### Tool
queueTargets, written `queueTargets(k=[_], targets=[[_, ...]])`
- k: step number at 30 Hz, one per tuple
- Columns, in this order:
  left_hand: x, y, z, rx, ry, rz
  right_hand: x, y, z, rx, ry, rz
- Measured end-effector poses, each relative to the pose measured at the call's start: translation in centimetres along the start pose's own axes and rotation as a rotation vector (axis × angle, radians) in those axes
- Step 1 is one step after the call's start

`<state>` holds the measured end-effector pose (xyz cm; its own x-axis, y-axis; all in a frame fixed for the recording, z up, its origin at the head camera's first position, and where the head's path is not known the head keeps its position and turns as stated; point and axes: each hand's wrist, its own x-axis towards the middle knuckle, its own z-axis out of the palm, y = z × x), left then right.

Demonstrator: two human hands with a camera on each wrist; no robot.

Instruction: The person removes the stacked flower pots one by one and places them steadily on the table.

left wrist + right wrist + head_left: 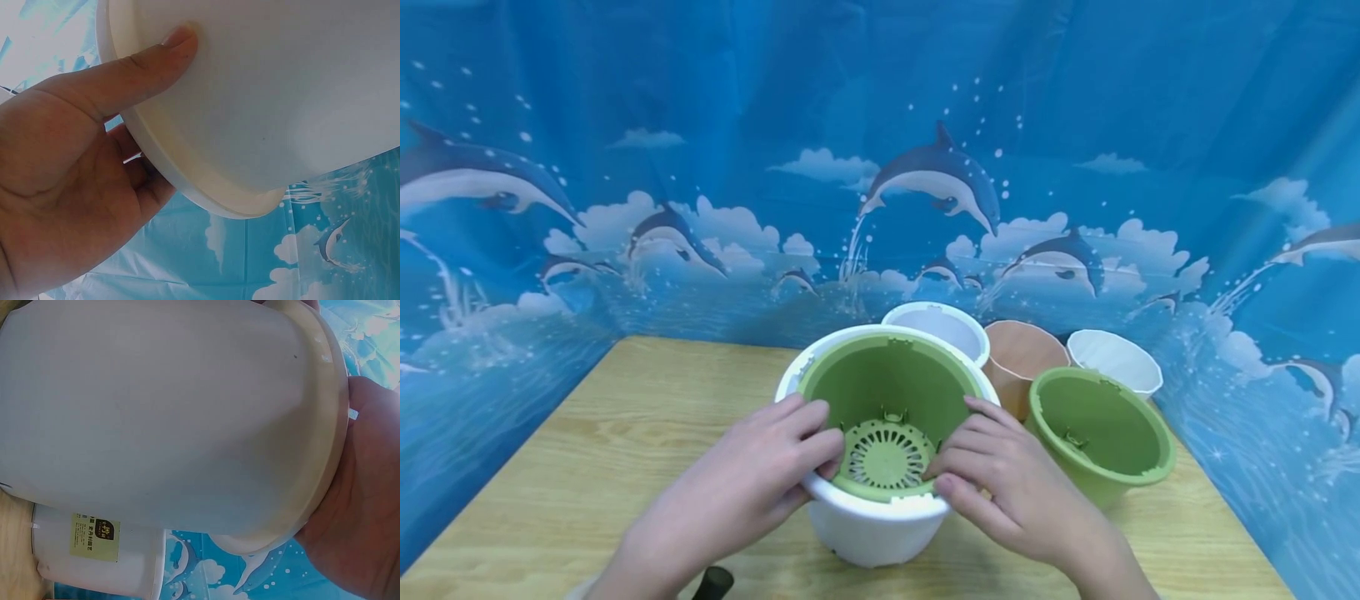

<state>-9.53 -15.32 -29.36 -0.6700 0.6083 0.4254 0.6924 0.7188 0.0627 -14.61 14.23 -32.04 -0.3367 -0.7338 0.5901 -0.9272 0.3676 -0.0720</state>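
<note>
A white flowerpot (880,533) stands before me in the head view, tipped so its mouth faces me. Nested inside is a green flowerpot (887,367) with a slotted round bottom. My left hand (775,458) grips the left rim, its fingers curled over the edge; in the left wrist view the thumb (181,47) lies along the white outer wall. On the opposite side my right hand (1007,475) holds the rim, fingers reaching inside the green pot and thumb at the front edge. The right wrist view shows mostly the white wall, with these fingers largely hidden.
To the right stand another green pot (1097,433), a brown pot (1026,350) and a white pot (1116,362). Behind the nested pair is another white pot (936,329). A dark rod end (713,581) shows near my left wrist. Dolphin-print curtain (775,83) surrounds the wooden table (625,417).
</note>
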Motion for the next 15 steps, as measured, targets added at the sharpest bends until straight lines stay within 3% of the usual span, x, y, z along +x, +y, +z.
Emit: queueTargets(k=[15], targets=[[0.09,-0.05,0.09,-0.001,0.009,0.013,0.02,-0.14,-0.02,-0.008,-0.018,0.025]])
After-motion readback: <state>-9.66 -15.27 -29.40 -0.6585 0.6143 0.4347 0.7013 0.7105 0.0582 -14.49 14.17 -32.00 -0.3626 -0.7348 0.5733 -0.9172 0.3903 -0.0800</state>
